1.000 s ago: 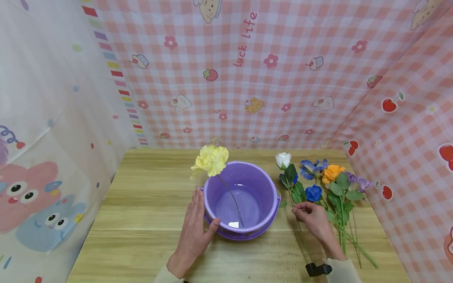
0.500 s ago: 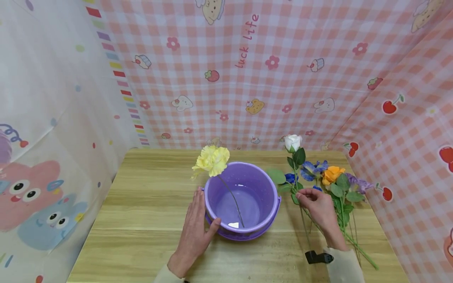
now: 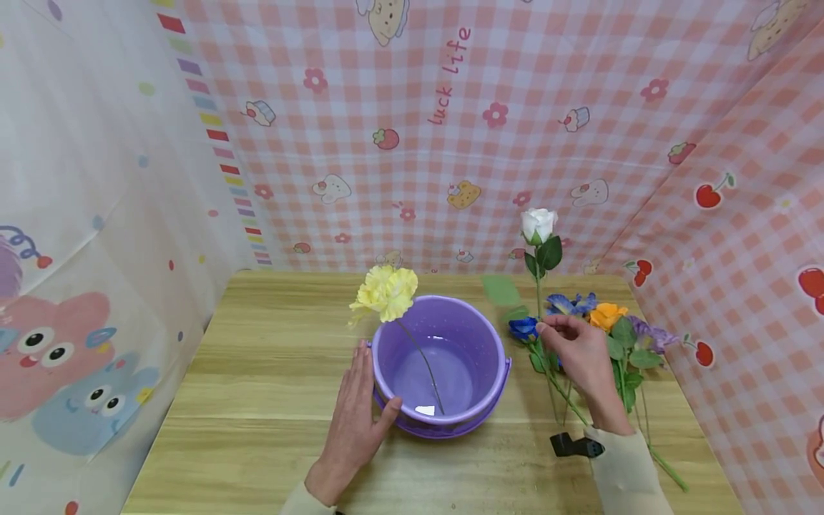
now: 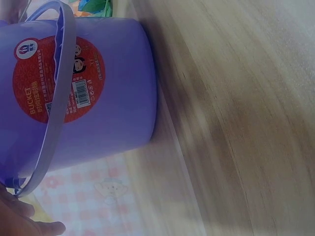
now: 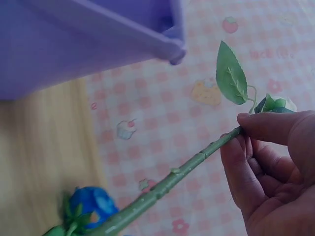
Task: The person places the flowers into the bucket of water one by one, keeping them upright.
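A purple bucket point(image 3: 444, 426) stands on the wooden table with a yellow flower point(image 3: 385, 292) leaning in it, its thin stem against the inside. My left hand point(image 3: 355, 418) rests flat along the bucket's left side, fingers straight and thumb at the rim. To the right of the bucket, my right hand point(image 3: 582, 356) pinches the green stem point(image 5: 184, 169) of a white rose point(image 3: 538, 225) between thumb and fingers. The rose is upright, its bloom raised in front of the checked cloth. Just below that hand lies a blue rose point(image 3: 524, 329).
An orange rose point(image 3: 607, 315), a blue-violet flower point(image 3: 571, 304) and a purple flower point(image 3: 653, 335) lie at the right, their stems crossing on the table point(image 3: 270, 372). A pink checked cloth point(image 3: 360, 164) hangs behind. The bucket's handle point(image 4: 61, 93) hangs down its side.
My right hand has lifted the white rose up and slightly right, away from the other flowers. My left hand, the bucket and the yellow flower have stayed in place.
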The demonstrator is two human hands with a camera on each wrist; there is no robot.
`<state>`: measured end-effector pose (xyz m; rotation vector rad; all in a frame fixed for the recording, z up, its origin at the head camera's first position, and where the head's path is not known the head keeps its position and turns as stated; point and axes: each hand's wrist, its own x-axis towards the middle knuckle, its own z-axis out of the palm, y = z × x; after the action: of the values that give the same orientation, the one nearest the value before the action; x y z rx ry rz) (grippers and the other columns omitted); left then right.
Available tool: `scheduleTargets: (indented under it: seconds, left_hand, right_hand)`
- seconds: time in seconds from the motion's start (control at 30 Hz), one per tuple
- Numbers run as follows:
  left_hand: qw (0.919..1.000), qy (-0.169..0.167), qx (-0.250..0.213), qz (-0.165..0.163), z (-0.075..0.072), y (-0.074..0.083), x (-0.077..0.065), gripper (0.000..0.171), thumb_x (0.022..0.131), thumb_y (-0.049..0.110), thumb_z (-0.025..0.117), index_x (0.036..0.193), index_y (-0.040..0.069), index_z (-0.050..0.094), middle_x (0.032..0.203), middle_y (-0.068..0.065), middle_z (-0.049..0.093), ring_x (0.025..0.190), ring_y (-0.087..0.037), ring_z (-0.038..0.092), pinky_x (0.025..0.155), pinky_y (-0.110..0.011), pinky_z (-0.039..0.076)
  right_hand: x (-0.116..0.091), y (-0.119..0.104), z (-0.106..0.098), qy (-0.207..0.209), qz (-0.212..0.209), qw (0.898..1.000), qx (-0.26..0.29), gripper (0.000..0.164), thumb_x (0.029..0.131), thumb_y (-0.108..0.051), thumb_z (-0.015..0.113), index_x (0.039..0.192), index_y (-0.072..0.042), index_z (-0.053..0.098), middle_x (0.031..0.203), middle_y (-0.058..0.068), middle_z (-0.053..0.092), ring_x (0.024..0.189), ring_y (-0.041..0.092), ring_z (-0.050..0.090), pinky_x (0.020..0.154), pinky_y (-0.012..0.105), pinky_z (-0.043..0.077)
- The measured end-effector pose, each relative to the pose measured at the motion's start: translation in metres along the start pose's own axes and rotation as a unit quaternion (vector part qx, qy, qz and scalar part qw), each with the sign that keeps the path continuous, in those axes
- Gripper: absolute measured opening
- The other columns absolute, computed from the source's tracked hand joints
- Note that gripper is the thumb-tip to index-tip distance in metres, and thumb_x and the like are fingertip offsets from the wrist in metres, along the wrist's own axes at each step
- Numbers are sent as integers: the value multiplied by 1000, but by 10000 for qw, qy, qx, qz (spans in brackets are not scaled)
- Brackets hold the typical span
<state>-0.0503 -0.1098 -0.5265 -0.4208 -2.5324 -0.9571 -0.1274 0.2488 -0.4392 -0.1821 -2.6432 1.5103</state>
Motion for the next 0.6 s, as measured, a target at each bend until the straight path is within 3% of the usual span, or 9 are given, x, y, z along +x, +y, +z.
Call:
scheduleTargets:
  seconds: [0.17, 0.37, 0.6]
  left_hand:
    - [10000, 30, 0, 14, 0, 0, 0, 88, 107, 60, 39, 163, -4, 17, 170, -22, 16, 153, -43, 25, 120, -64, 26]
    - [10000, 27, -34, -3, 0, 1, 0, 87, 107, 59, 40, 163, -4, 16, 169, -25, 18, 154, -42, 24, 120, -64, 26]
    - [10000, 24, -13, -8, 1, 0, 0, 88, 107, 59, 40, 163, -4, 17, 169, -25, 19, 154, -41, 24, 119, -65, 27]
  right_hand:
    - [2, -18, 0, 87, -9, 9999, 81, 44, 97, -44, 72, 117, -5, 72, 99, 13, 73, 84, 21, 69, 66, 22, 57]
    - [2, -36, 1, 150, -114, 9998, 107, 48, 96, -51, 71, 116, -8, 73, 96, 10, 72, 82, 18, 67, 65, 24, 55]
    - [0, -57, 6, 381, -407, 9966, 606, 37, 97, -39, 74, 112, -6, 73, 91, 7, 74, 79, 15, 69, 66, 22, 56]
